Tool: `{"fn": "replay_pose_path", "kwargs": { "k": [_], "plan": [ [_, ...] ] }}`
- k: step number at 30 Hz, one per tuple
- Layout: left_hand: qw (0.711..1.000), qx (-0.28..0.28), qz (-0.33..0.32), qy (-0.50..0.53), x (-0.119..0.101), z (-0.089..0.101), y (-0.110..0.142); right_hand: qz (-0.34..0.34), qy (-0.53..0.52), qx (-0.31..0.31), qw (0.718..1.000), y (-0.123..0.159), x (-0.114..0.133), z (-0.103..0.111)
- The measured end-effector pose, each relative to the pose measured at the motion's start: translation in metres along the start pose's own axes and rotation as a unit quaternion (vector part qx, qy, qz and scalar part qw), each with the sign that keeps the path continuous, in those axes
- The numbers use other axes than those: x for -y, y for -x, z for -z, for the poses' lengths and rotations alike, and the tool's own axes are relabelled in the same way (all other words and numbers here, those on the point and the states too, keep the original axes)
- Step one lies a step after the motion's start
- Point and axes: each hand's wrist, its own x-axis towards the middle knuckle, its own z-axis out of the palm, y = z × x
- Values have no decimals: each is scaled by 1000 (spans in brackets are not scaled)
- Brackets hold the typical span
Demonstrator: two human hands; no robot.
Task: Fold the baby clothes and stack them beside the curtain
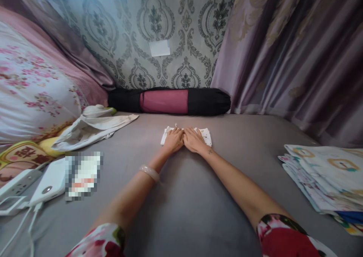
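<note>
A small folded white cloth [207, 137] with a scattered print lies on the grey sheet, far out in front of me. My left hand [174, 139] rests flat on its left part, fingers stretched forward. Beside it my right hand [194, 139] lies flat on the right part, the two hands touching at the thumbs. Both palms press down on the cloth and hide its middle. Only its left and right ends and a bit of the far edge show.
A folded stack of printed cloths [323, 174] lies at the right. At the left are a crumpled white cloth [93, 126], a power bank [51, 181] with cables, a power strip [18, 185] and a blurred-out item [84, 175]. A black and pink roll [164, 101] lies along the wall.
</note>
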Motion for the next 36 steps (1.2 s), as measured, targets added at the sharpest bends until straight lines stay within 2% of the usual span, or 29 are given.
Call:
{"fn": "replay_pose_path", "kwargs": {
  "k": [2,5,11,19,26,33,36],
  "plan": [
    [999,34,20,-9,-1,-2,1,-12,5,28,1000,-2,0,-6],
    [997,50,52,-17,3,-6,1,-22,8,50,998,-4,-5,-13],
    [992,60,111,-12,7,-10,-4,-33,-4,39,999,-2,-12,-18],
    [980,13,200,6,7,-16,-5,-105,23,1,994,2,-23,-22],
    [976,14,216,2,23,-13,4,-166,66,-30,983,6,-34,-18],
    [975,42,216,16,29,-9,5,-181,58,-1,982,6,-41,-16],
    [980,4,198,-10,24,-4,3,-169,54,-14,984,4,-37,-10]
  ]
}}
